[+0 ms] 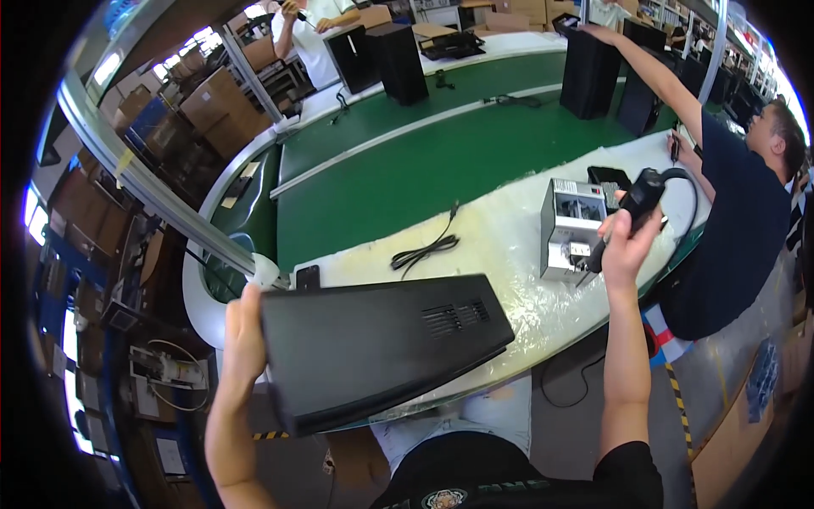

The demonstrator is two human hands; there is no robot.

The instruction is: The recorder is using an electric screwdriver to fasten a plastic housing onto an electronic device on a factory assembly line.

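Observation:
My left hand (244,335) grips the left end of a black case (373,339) with slotted vents near its right end. The case lies tilted at the near edge of the plastic-covered worktop (509,246), partly past it. At the right, my right hand (632,246) is closed round a black electric screwdriver (642,197) with a cord at its upper end. The screwdriver's lower end is close to a silver screw feeder (568,212); whether it touches cannot be made out. A coiled black cable (424,252) lies behind the case.
Beyond the worktop runs a green conveyor (407,182) carrying black tower cases (591,72) and cables. A co-worker in a dark shirt (729,229) reaches over it at the right; another person (314,38) stands across. A metal post (153,195) rises at the left.

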